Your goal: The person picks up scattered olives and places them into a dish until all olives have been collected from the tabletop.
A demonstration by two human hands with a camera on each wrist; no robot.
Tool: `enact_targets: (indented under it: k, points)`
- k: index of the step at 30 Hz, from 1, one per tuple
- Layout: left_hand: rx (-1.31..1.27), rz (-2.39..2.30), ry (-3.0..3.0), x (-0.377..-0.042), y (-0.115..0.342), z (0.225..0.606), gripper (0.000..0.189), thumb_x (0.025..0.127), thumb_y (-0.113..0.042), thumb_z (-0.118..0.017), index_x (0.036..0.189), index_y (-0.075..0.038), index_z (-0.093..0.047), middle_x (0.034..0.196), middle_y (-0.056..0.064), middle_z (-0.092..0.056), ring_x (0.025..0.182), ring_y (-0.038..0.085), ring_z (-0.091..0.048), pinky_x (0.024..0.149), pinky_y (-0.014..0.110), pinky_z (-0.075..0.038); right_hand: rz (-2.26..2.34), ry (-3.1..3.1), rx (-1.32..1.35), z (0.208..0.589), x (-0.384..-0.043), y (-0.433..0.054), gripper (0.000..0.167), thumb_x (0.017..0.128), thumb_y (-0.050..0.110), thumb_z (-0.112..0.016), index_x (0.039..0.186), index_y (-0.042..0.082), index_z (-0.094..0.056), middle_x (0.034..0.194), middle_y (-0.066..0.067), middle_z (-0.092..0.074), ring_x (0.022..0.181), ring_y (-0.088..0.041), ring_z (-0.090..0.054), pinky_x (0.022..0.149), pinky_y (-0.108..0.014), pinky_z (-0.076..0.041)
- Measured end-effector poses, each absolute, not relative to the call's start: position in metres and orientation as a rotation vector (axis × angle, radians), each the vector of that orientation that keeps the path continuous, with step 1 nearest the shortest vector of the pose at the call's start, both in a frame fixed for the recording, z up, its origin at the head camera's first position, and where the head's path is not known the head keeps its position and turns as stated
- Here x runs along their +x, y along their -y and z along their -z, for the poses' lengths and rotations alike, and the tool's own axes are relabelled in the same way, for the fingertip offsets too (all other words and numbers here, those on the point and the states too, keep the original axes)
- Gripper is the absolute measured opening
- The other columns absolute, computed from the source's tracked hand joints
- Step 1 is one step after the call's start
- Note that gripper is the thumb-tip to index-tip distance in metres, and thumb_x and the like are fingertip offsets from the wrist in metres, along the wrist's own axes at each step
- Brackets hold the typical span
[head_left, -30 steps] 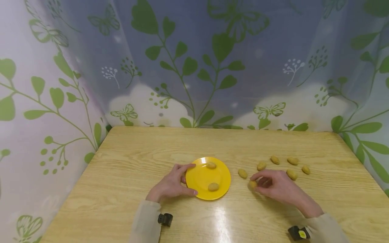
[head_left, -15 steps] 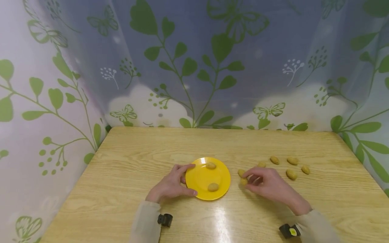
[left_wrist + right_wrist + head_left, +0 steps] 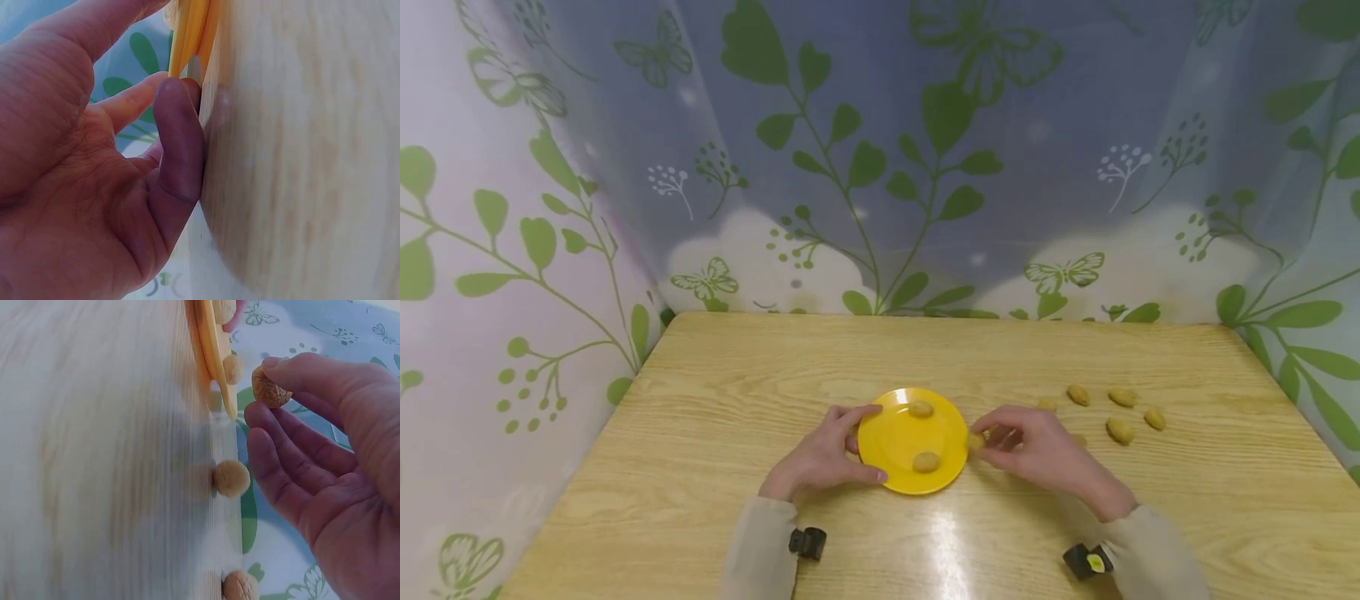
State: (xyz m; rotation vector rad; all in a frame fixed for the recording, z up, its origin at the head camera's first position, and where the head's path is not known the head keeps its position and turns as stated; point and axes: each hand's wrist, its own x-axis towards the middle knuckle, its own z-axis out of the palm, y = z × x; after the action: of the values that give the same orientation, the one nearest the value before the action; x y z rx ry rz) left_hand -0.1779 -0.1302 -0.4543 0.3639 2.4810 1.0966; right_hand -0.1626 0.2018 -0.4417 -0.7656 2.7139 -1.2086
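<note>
A yellow plate (image 3: 901, 446) lies on the table with two walnuts on it, one toward the far rim (image 3: 921, 408) and one toward the near side (image 3: 927, 462). My left hand (image 3: 823, 450) holds the plate's left side, thumb and index finger on the rim. In the left wrist view, a bent finger touches the plate's edge (image 3: 192, 34). My right hand (image 3: 1037, 442) is by the plate's right rim. Between thumb and fingertips it pinches a tan, pitted walnut (image 3: 272, 387), raised off the table. Another walnut (image 3: 231, 478) sits on the table by the right fingers.
Several walnuts lie on the table right of the plate, among them one at the back (image 3: 1078, 395) and one at the far right (image 3: 1154, 418). A few are partly hidden by my right hand. A leaf-patterned curtain (image 3: 880, 208) stands behind the table (image 3: 760, 358).
My right hand has moved left with the pinched walnut, from among the loose walnuts to the plate's right rim. My left hand and the plate stay in place.
</note>
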Motion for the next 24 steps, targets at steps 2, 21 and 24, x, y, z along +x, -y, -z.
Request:
enact_targets:
  k: [2,21,24]
  points:
    - [0.365,-1.097,-2.481,-0.178,0.13,0.454,0.092,0.075,-0.035,-0.092,0.154,-0.026,-0.045,0.131,0.009,-0.045,0.094,0.018,-0.051,0.079,0.033,-0.042,1.211,-2.717,-0.774,0.443,-0.163,-0.197,0.024,0.087,0.012,-0.08,0.11,0.014,-0.075,0.104,-0.002,-0.076,0.083,-0.005,-0.068,0.073,-0.024,-0.057]
    - [0.363,-1.094,-2.486,-0.178,0.131,0.454,0.093,0.075,-0.036,-0.092,0.154,-0.028,-0.045,0.133,0.01,-0.046,0.095,0.017,-0.052,0.08,0.033,-0.043,1.298,-2.64,-0.907,0.447,-0.172,-0.165,0.021,0.089,0.014,-0.08,0.11,0.013,-0.076,0.103,-0.001,-0.077,0.086,-0.008,-0.069,0.074,-0.026,-0.058]
    - [0.367,-1.093,-2.488,-0.178,0.131,0.454,0.093,0.075,-0.035,-0.092,0.154,-0.027,-0.045,0.134,0.01,-0.046,0.095,0.017,-0.053,0.081,0.034,-0.043,1.295,-2.634,-0.909,0.447,-0.172,-0.16,0.021,0.088,0.015,-0.08,0.109,0.015,-0.076,0.102,0.001,-0.076,0.086,-0.007,-0.068,0.073,-0.026,-0.057]
